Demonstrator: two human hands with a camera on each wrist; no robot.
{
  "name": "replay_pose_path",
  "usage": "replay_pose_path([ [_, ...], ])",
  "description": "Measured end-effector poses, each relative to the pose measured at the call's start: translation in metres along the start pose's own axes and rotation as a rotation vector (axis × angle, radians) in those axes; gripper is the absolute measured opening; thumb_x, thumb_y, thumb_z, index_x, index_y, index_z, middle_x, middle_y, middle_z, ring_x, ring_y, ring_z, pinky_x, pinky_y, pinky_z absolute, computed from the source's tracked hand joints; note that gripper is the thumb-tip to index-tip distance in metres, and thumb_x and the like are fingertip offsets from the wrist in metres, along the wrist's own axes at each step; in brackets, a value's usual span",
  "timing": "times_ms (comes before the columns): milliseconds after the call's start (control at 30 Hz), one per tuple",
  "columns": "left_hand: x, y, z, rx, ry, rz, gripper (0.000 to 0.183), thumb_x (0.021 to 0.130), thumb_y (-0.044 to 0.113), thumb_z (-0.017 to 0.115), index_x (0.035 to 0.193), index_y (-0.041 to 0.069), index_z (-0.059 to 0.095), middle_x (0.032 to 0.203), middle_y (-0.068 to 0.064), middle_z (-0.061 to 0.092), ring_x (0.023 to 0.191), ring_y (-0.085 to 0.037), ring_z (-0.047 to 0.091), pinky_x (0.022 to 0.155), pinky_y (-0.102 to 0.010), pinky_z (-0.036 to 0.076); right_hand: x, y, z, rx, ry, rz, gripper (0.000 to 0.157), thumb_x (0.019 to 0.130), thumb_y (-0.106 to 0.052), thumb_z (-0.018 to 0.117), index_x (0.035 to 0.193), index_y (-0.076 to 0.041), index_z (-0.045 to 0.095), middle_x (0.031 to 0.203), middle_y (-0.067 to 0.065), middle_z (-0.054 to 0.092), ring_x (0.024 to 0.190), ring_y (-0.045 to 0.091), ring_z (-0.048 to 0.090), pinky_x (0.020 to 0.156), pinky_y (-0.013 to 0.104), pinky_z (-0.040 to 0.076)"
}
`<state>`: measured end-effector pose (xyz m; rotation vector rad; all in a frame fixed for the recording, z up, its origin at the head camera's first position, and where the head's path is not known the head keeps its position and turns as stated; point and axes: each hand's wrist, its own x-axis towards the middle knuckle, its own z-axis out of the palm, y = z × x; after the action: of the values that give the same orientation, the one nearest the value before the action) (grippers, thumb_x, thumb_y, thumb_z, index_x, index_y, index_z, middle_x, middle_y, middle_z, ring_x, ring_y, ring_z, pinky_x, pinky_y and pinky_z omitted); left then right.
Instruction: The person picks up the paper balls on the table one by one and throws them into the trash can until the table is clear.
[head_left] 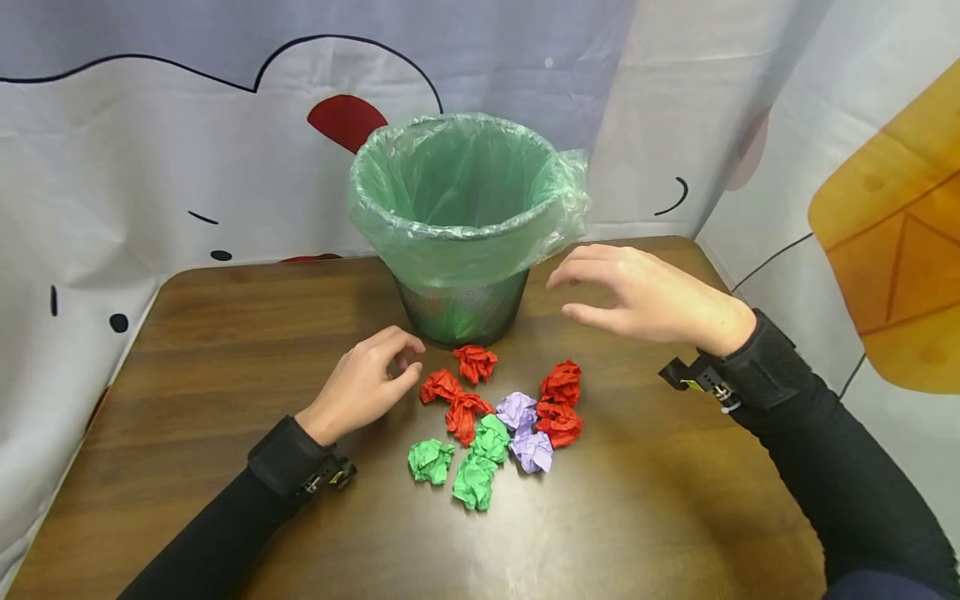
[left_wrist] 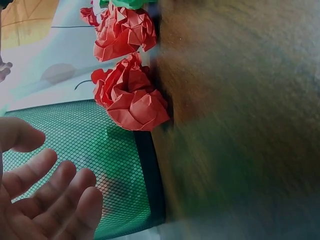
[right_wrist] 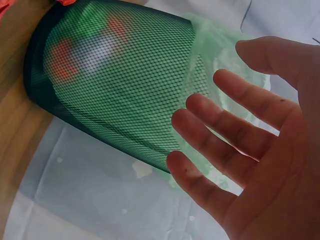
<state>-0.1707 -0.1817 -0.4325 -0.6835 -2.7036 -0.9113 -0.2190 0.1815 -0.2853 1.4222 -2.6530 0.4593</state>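
Note:
Several crumpled red paper balls (head_left: 439, 386), three green ones (head_left: 431, 462) and two lilac ones (head_left: 532, 451) lie in a loose group on the table. My left hand (head_left: 367, 380) hovers just left of the red balls, fingers loosely bent and holding nothing. Two red balls (left_wrist: 132, 95) show close to it in the left wrist view. To the right of the bin, my right hand (head_left: 637, 293) is raised with spread, relaxed fingers and an empty palm. Behind the balls stands a mesh wastebasket (head_left: 480, 308), its rim covered by a translucent green bag (head_left: 450, 258).
Red, green and pale shapes (right_wrist: 95, 52) show blurred through the basket's mesh. The brown wooden table (head_left: 262, 317) meets a printed cloth (head_left: 97, 183) at the back and sides. The bag's loose end (head_left: 573, 196) juts out on the right.

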Motion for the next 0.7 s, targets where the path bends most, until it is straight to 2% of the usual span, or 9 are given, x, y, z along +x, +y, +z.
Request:
replay_pose_path([
  [167,-0.002,0.001,-0.002,0.004,-0.05,-0.004,0.019,0.092,0.022,0.066,0.111,0.018,0.067,0.107,-0.002,0.065,0.094,-0.02,0.063,0.075,-0.036,0.051,-0.002,0.003,0.009,0.031,-0.018,0.012,0.026,0.095,-0.029,0.069,0.12,-0.02,0.068,0.116,-0.009,0.064,0.108,0.009,0.06,0.096,0.035,0.048],
  [433,0.001,0.002,0.005,0.043,-0.145,0.004,0.033,0.092,0.028,0.068,0.122,0.015,0.065,0.12,0.0,0.063,0.113,-0.02,0.062,0.093,-0.045,0.053,-0.002,0.008,0.026,0.063,-0.037,0.027,0.027,0.096,-0.029,0.067,0.122,-0.022,0.067,0.118,-0.01,0.065,0.11,0.012,0.061,0.097,0.036,0.048],
  [567,0.001,0.003,0.008,0.063,-0.179,0.008,0.039,0.092,0.031,0.068,0.126,0.014,0.065,0.124,0.001,0.062,0.118,-0.019,0.061,0.095,-0.047,0.052,-0.003,0.009,0.033,0.082,-0.045,0.038,0.028,0.096,-0.029,0.067,0.123,-0.022,0.067,0.119,-0.01,0.065,0.112,0.016,0.062,0.097,0.039,0.047],
  [700,0.001,0.003,0.011,0.065,-0.212,-0.003,0.042,0.092,0.032,0.069,0.13,0.014,0.064,0.127,0.001,0.061,0.12,-0.019,0.06,0.097,-0.047,0.052,-0.006,0.009,0.04,0.097,-0.053,0.051,0.031,0.097,-0.03,0.067,0.126,-0.021,0.065,0.122,-0.009,0.064,0.112,0.014,0.061,0.096,0.038,0.048],
])
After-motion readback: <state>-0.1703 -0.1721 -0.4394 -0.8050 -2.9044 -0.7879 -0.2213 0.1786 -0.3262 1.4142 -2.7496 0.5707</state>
